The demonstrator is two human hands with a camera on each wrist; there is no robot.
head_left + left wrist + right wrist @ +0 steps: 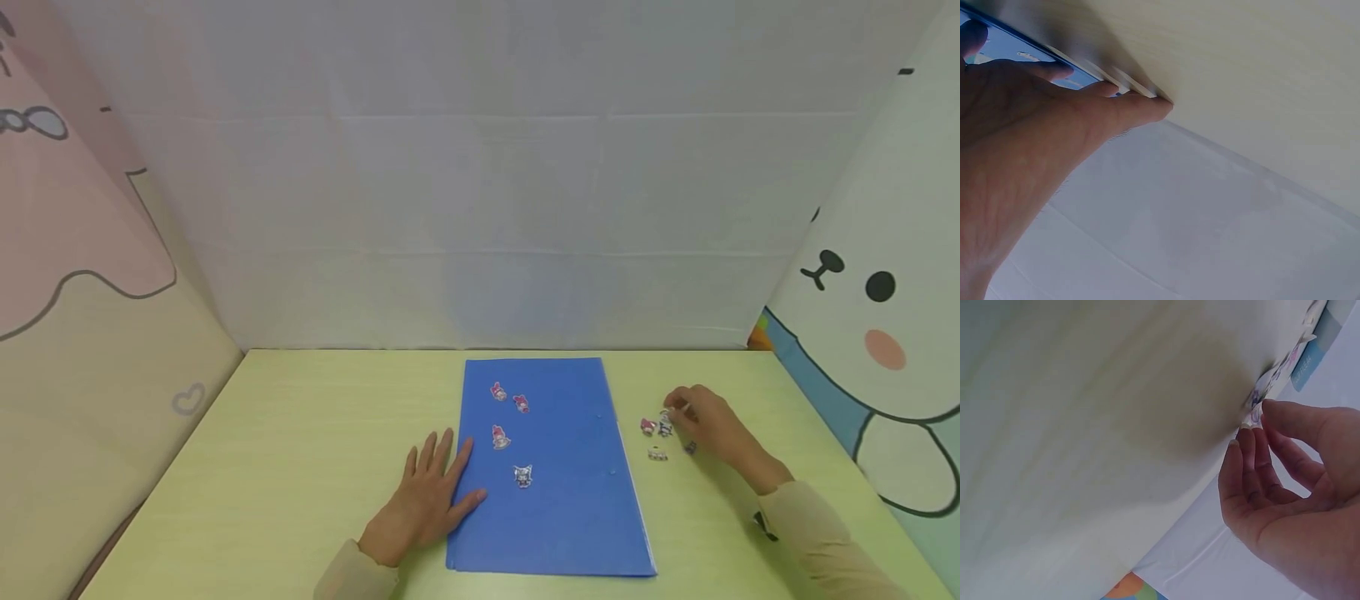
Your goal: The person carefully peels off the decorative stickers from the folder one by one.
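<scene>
My left hand [423, 508] lies spread at the left edge of a blue folder [570, 525], its thumb and index finger over the edge and the other fingers on the table. Four small cartoon stickers dot the folder: three pink-hooded ones, such as the upper left sticker [498, 392], and a grey-white sticker [522, 476] lower down. Right of the folder, my right hand [708, 425] pinches a small white-and-dark cartoon sticker [665, 423] between thumb and fingertips. The right wrist view shows the pinched sticker [1256, 414] partly hidden by the thumb.
Beside my right hand lie a pink sticker [648, 427], a pale sticker [657, 454] and a dark bluish sticker [690, 447]. A dark piece [765, 526] sits by the right sleeve. White sheeting [480, 208] rises behind the pale yellow table [322, 433]; printed cloths flank both sides.
</scene>
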